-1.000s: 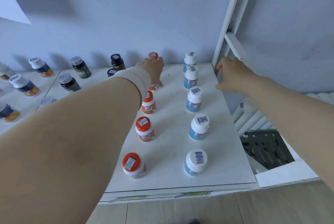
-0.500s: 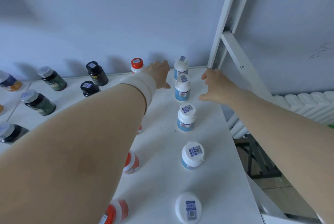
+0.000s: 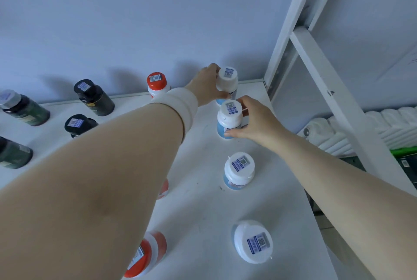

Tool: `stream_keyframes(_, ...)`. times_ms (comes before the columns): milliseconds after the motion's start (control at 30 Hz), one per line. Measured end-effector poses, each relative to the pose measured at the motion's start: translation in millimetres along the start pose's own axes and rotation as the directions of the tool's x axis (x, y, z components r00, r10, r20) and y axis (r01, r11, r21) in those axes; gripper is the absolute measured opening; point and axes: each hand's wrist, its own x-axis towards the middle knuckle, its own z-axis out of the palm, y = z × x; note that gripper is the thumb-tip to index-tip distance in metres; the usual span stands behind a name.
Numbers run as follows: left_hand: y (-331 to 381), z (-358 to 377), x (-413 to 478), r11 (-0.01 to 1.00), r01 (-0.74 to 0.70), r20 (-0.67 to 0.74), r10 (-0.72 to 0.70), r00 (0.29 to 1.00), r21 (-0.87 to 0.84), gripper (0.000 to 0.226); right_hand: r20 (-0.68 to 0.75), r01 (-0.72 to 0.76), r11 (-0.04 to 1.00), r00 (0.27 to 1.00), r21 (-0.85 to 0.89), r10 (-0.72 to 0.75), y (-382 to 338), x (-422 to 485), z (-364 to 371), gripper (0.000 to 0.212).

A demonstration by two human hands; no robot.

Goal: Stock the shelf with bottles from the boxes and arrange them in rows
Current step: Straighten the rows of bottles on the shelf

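Currently both hands are on the white-cap row at the right side of the shelf.

Note 1: the left hand reaches to the back, with fingers and thumb curled round the rear bottle. This bottle is the one closest to the wall, near the shelf's back right corner. Its base is hidden, so I cannot tell if it touches the shelf.

Note 2: the right hand grips the second bottle, just in front of the rear one. The thumb is low on the blue label and a finger arches up beside the cap. The bottle is upright.

Note 3: the third bottle and fourth bottle stand untouched in the same line, spaced apart, the fourth nearest the camera. Each white cap carries a blue sticker.

Note 4: the red-cap row lies just left of it. The back red bottle stands by the wall, beside the wristband on the left wrist. The middle red bottle is mostly hidden under the left forearm. The front red bottle is half covered by it.

Note 5: dark bottles stand further left. Four are in view, in two loose rows.

Note 6: a white frame post rises at the back right corner. A radiator lies beyond it to the right.
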Motion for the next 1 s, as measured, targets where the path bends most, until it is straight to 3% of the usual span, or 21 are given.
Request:
stream_keyframes(500,-8.6,-0.4,5.5,0.998,0.034,-0.075,-0.038,0.996,-0.048,0.061,0.011,-0.026,0.999,1.000,0.044,0.026,4.8,9.0,6.6,0.056)
stream_keyframes(767,-9.5,-16.4,-16.0,0.971,0.028,-0.029,-0.021,0.999,0.236,0.073,0.023,-0.075,0.997,0.997,-0.036,0.076,5.8,-4.0,-9.7,0.076)
stream_keyframes(1000,-0.6,-39.8,-58.4,0.910,0.032,-0.094,0.008,0.996,0.413,0.067,-0.130,-0.039,0.990,0.991,-0.139,0.021,-9.6,-30.3,-31.9,0.062)
